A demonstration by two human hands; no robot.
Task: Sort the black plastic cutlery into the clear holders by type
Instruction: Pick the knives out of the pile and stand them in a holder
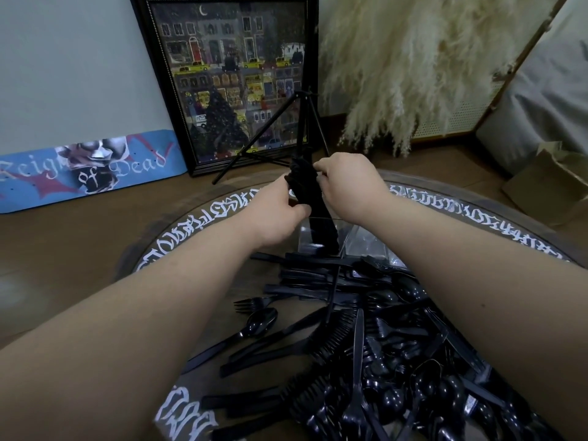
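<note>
Both hands meet over the far edge of a round lettered table; the left hand wraps its fingers round the middle of an upright stack of black cutlery, while the right hand pinches the stack's top; the stack's lower end stands in a clear holder; a loose heap of black forks, spoons and knives covers the table's near right side; a single spoon lies just left of the heap.
</note>
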